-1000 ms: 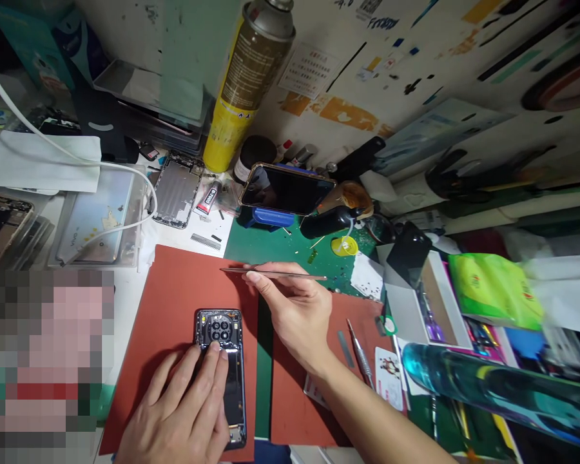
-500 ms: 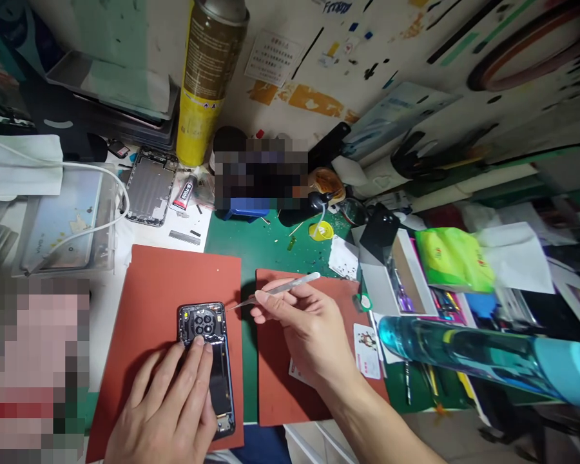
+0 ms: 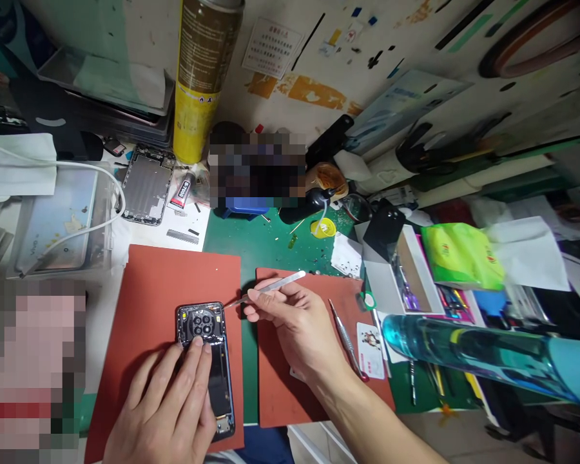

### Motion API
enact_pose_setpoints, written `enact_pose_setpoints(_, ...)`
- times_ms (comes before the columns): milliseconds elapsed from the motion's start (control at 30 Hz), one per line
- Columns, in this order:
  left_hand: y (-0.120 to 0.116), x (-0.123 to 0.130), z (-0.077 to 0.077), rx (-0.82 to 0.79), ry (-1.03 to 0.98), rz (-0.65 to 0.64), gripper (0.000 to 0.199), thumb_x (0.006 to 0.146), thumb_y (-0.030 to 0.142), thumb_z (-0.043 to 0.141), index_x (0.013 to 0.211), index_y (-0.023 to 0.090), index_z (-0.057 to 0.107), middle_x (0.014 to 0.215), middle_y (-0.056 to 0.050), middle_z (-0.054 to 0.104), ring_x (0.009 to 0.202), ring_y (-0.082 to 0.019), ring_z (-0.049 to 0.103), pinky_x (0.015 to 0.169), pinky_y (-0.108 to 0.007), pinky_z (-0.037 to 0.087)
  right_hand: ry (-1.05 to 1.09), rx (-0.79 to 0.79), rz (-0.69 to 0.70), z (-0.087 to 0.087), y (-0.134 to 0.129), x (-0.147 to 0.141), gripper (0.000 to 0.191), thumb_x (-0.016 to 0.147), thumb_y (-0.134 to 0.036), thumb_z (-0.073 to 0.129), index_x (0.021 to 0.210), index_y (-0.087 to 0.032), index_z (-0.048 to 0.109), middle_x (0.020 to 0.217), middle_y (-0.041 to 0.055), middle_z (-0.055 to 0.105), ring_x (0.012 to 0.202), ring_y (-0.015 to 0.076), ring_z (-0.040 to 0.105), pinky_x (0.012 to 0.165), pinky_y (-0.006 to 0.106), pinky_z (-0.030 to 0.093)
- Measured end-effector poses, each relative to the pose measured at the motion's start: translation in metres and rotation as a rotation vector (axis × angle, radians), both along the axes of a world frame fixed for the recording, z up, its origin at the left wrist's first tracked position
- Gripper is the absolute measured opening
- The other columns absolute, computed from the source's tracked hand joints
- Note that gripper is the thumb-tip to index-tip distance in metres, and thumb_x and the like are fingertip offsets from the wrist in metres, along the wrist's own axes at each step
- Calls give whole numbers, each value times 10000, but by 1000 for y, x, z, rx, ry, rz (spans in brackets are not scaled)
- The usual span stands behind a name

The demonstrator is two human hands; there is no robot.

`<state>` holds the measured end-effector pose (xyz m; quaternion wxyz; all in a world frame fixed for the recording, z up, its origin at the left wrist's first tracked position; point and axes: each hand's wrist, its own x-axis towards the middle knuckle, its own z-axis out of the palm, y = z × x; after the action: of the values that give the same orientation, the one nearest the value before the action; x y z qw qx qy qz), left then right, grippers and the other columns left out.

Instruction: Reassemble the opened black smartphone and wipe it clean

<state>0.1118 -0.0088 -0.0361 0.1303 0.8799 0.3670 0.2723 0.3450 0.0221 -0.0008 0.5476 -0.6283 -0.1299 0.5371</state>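
The tweezers (image 3: 283,281) pinched in the right hand (image 3: 299,316) have swung down to the upper corner of the backless phone (image 3: 220,367), bringing work there; tip contact is hard to judge. The phone lies beneath the extended, unclenched left hand (image 3: 167,399).

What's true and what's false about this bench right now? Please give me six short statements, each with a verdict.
1. The right hand holds metal tweezers. True.
2. The left hand rests on an opened phone. True.
3. That phone lies directly on white paper. False: it lies on a red-brown mat.
4. On the second mat, a printed card lies beside a pen-like metal tool. True.
5. The left hand covers the phone completely. False: the camera lenses show beyond the fingertips.
6. The tweezers point away from the phone. False: they point towards its upper right corner.
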Motion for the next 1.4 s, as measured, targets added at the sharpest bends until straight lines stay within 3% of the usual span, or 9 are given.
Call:
enact_pose_setpoints(300,1,0,0,10,-9,-8,451,969,181,663,1409,88,692,1421,-93,738,1280,-305,631,1269,-460,316,-82,80,-1,0,-6,-2,213,764,-328,970,831,-196,817,725,18,766,661,157,731,675,283,622)
enact_pose_setpoints(600,2,0,2,25,-21,-16,416,977,165,651,1380,78,709,1412,-103,743,1285,-305,631,1274,-462,315,-446,253,-118,-6,-34,-16,93,846,-240,909,902,-230,835,819,22,815,703,175,805,679,259,682)
enact_pose_setpoints(967,4,2,3,28,-8,-16,424,973,166,651,1385,81,706,1405,-103,746,1267,-310,640,1250,-472,339,-451,315,-259,-23,-48,-40,121,873,-162,880,964,-233,842,897,22,836,745,179,841,735,250,714)
enact_pose_setpoints(1400,4,2,4,23,4,-22,423,969,164,662,1382,80,708,1395,-104,752,1254,-314,643,1242,-480,346,-452,307,-265,-24,-46,-43,109,883,-149,864,953,-232,853,900,21,827,747,179,840,748,267,723)
